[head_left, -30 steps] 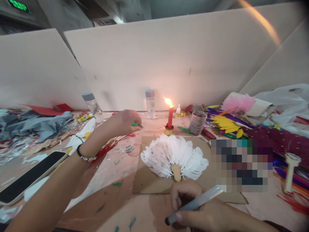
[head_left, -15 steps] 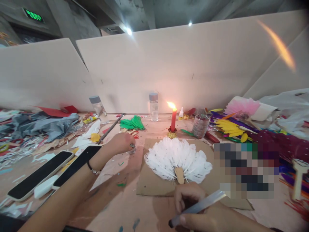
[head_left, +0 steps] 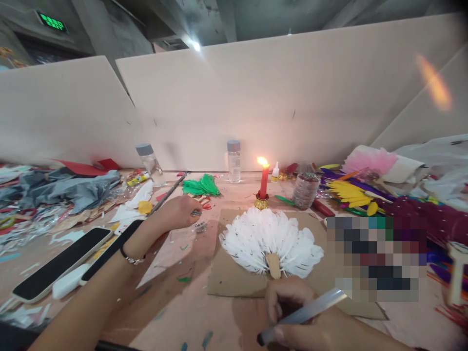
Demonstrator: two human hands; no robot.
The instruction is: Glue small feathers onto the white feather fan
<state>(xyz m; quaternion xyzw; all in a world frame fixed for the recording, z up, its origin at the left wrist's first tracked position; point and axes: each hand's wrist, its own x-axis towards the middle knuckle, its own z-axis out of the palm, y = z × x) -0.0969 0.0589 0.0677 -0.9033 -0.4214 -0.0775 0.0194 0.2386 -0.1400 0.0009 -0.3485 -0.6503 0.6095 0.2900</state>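
Head view: the left hand (head_left: 180, 210) had drawn back, pinching a small silver piece (head_left: 196, 212); the right hand (head_left: 292, 312) gripped a metal strip (head_left: 310, 308) below the white feather fan (head_left: 271, 239).

Left arm stretched out, right hand curled close in

The left arm runs bare from the near left edge up toward the candle (head_left: 263, 183), a bracelet on its wrist; the left hand (head_left: 179, 213) lies knuckles up, left of the candle and nearer the body, fingers pinched together at their tips. The right hand (head_left: 292, 312) sits well nearer than the candle, fingers curled in a closed grip, thumb pressed along the top.
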